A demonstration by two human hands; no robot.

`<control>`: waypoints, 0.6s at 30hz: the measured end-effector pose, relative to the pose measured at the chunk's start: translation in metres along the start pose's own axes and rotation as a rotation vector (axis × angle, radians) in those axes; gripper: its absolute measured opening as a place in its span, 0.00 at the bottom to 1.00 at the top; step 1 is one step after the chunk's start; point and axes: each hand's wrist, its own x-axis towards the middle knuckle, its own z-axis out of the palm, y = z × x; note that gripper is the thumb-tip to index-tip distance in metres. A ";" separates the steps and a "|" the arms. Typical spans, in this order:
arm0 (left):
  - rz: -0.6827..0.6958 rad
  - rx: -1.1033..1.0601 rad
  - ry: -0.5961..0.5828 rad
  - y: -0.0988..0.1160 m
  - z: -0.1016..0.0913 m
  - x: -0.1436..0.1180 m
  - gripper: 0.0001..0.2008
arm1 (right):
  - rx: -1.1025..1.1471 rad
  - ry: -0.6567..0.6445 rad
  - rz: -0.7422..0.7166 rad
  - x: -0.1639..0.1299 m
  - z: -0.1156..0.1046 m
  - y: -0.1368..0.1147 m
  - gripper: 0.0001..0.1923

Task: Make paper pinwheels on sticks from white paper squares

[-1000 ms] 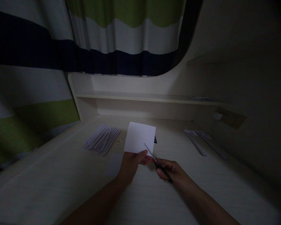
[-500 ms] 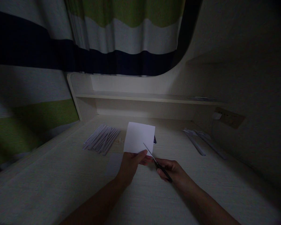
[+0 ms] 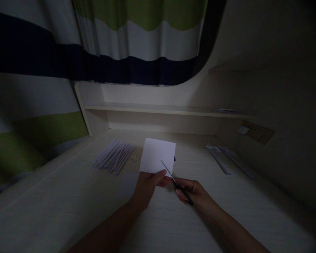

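Observation:
My left hand pinches the lower edge of a white square sheet of paper and holds it up over the desk. My right hand grips a pair of dark-handled scissors. Their thin blades point up and left and meet the paper near its lower right part. A small dark object lies on the desk just behind the paper's right edge, mostly hidden.
A pile of several white paper strips lies on the pale wooden desk at the left. More strips lie at the right. Behind are a low shelf, a striped curtain and a wall socket.
The paper has tilted and shifted very slightly; both hands stay in nearly the same place with the scissors at the paper's lower right.

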 end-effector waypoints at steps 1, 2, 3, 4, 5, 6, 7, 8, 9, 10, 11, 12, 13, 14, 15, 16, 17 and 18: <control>-0.002 0.002 0.002 0.000 0.000 0.000 0.11 | -0.010 -0.004 0.005 0.000 0.000 -0.001 0.22; -0.002 0.004 0.004 0.000 0.000 -0.001 0.11 | -0.024 -0.005 0.007 0.000 0.000 -0.001 0.22; -0.004 0.007 0.006 0.000 0.000 -0.001 0.11 | -0.039 -0.010 0.008 0.000 0.000 -0.001 0.22; -0.006 0.010 0.010 0.000 0.000 -0.002 0.11 | -0.053 -0.014 0.008 0.000 0.000 -0.001 0.22; -0.007 0.012 0.014 0.000 0.000 -0.002 0.11 | -0.060 -0.014 0.006 0.000 0.000 -0.001 0.22; -0.009 0.013 0.018 0.000 0.000 -0.002 0.12 | -0.064 -0.011 0.007 0.000 -0.001 -0.001 0.23; -0.011 0.012 0.020 0.000 0.000 -0.001 0.12 | -0.063 -0.009 0.011 0.000 -0.001 -0.001 0.23; -0.013 0.009 0.021 0.000 0.000 -0.001 0.11 | -0.060 -0.007 0.017 0.000 -0.001 -0.002 0.24; -0.013 0.006 0.020 0.000 0.000 -0.001 0.11 | -0.057 -0.003 0.025 0.000 0.000 -0.002 0.24; -0.011 0.004 0.019 0.000 0.000 -0.001 0.11 | -0.057 0.002 0.031 0.000 0.000 -0.003 0.24; -0.007 0.004 0.016 0.000 0.000 -0.001 0.11 | -0.057 0.003 0.038 0.000 0.000 -0.003 0.24; -0.004 0.007 0.013 0.000 0.000 -0.001 0.11 | -0.059 0.002 0.042 0.000 0.001 -0.004 0.24; -0.001 0.011 0.012 0.000 0.000 -0.001 0.11 | -0.059 0.002 0.042 0.000 0.001 -0.004 0.23; 0.001 0.016 0.010 0.001 0.001 -0.001 0.11 | -0.058 0.004 0.037 0.000 0.001 -0.003 0.23; 0.001 0.020 0.009 0.001 0.001 -0.001 0.11 | -0.057 0.006 0.028 0.000 0.000 -0.002 0.22; 0.001 0.023 0.008 0.002 0.001 -0.001 0.11 | -0.053 0.009 0.016 0.000 0.000 -0.001 0.22; 0.002 0.025 0.007 0.003 0.001 -0.002 0.11 | -0.052 0.012 0.006 0.000 -0.001 0.001 0.21; 0.009 0.024 0.008 0.003 0.001 -0.002 0.11 | -0.051 0.011 -0.001 0.000 -0.002 0.003 0.21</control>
